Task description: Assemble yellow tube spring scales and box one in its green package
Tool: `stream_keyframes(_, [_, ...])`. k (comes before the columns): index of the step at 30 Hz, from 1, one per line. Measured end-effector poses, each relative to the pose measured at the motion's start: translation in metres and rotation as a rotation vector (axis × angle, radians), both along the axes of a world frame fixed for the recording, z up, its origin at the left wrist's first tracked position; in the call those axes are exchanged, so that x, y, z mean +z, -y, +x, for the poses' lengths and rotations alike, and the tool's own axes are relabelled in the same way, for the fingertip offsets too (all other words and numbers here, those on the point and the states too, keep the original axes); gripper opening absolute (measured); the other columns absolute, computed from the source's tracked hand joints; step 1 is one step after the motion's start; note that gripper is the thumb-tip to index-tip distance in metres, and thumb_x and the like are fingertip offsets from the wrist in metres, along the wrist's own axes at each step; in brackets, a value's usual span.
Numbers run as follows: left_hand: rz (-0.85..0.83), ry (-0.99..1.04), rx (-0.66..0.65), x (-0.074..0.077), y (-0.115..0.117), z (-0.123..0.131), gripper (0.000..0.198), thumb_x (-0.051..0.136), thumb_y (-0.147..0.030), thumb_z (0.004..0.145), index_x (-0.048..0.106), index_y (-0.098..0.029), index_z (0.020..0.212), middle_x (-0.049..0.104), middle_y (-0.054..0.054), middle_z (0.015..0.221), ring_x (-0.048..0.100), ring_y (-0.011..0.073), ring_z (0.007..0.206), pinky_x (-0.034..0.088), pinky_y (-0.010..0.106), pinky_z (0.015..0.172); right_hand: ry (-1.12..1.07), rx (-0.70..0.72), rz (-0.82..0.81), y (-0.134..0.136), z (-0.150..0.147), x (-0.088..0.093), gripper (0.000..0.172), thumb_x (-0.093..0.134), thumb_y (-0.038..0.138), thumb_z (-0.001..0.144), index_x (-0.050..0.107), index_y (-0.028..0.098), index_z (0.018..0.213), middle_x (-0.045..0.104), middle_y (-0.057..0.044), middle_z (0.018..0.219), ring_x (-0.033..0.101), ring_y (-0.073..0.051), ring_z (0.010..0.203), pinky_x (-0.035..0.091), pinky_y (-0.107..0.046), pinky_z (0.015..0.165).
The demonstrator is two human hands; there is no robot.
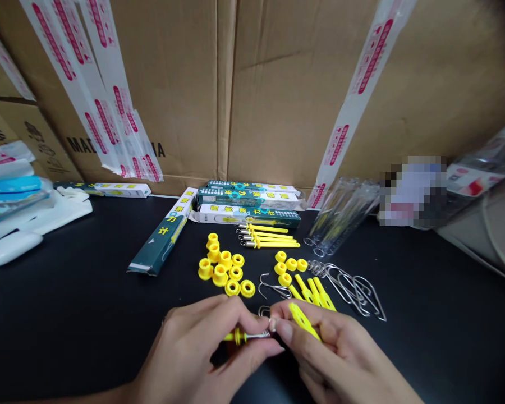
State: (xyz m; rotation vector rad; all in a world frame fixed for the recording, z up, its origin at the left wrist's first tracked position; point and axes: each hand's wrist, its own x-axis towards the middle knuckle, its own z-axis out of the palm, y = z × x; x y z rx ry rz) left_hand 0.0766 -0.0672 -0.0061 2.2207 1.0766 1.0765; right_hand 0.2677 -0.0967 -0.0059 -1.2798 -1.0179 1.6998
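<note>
1. Left hand (193,349) pinches a yellow rod (238,336) tipped with a spring (258,335); right hand (324,349) clamps a yellow strip (303,321); the hands meet at the spring's end.
2. Yellow rings (221,270) lie just beyond; wire hooks (349,292) lie far right.
3. Boxes (248,216) lie farthest.

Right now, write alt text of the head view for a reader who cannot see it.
The left hand holds a yellow rod with a coiled spring against a wire loop pinched by the right hand, which also holds a flat yellow strip. Yellow rings, wire hooks and green-and-white boxes lie ahead on a black tabletop.
</note>
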Motion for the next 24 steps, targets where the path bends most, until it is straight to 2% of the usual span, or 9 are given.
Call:
stream_keyframes(3, [0.031,-0.020,-0.008,0.0010,0.0000,-0.0002,0.016,0.079,-0.020,0.087,0.067,-0.025,0.077,0.074,-0.012,0.068,0.059,0.0058,0.045,0.056,0.012,0.063,-0.041,-0.006,-0.021,-0.0013,-0.0017,0.0005,0.047,0.082,0.062,0.079,0.062,0.019,0.078,0.028,0.011,0.059,0.010,-0.006,0.048,0.007,-0.023,0.040])
stream_keyframes(7, [0.007,-0.017,0.003,0.0009,-0.0023,-0.0005,0.016,0.079,-0.020,0.086,0.068,-0.026,0.077,0.074,-0.012,0.067,0.061,0.0063,0.046,0.052,0.011,0.053,-0.080,0.012,-0.038,-0.0050,-0.0043,0.0026,0.049,0.084,0.061,0.077,0.059,0.019,0.074,0.029,0.013,0.054,0.010,-0.005,0.045,0.007,-0.022,0.039])
stream_keyframes(11, [-0.011,0.000,-0.003,0.0008,-0.0022,-0.0002,0.017,0.080,-0.020,0.086,0.067,-0.025,0.075,0.071,-0.014,0.064,0.059,0.0051,0.045,0.055,0.010,0.062,-0.104,0.031,-0.041,-0.0059,-0.0053,0.0022,0.051,0.081,0.065,0.079,0.058,0.020,0.075,0.028,0.015,0.049,0.012,-0.003,0.041,0.010,-0.021,0.038])
stream_keyframes(24, [-0.017,-0.049,-0.026,0.0016,-0.0036,-0.0001,0.019,0.077,-0.017,0.088,0.066,-0.024,0.073,0.067,-0.013,0.060,0.056,0.0052,0.044,0.056,0.011,0.064,-0.046,0.046,-0.037,-0.0040,0.0026,-0.0058,0.050,0.077,0.064,0.083,0.055,0.022,0.070,0.026,0.013,0.052,0.008,-0.005,0.042,0.005,-0.025,0.038])
